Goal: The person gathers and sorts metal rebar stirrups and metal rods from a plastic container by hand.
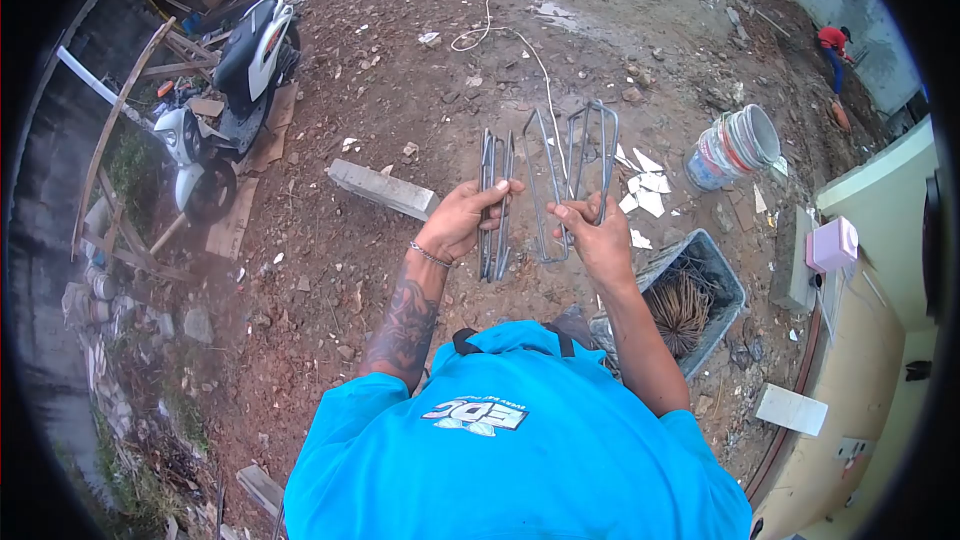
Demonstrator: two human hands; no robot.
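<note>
My left hand (462,220) grips a narrow bundle of bent steel rebar stirrups (487,155), seen nearly edge-on, with the thumb across the rods. To its right, my right hand (598,240) is closed on more rebar stirrups (608,155). These are fanned apart, so their long rectangular loops show. Both sets are held up in front of my chest, with a gap between them. Below my right forearm stands a grey plastic tub (733,323) holding a bundle of thin rods or wires (680,312).
A concrete block (380,187) lies left of my hands. Stacked buckets (735,148) and broken white tile pieces (648,195) are at right. A motor scooter (230,90) stands at left. A pale hose (545,80) crosses the dirt ahead. Another person (832,45) bends down far right.
</note>
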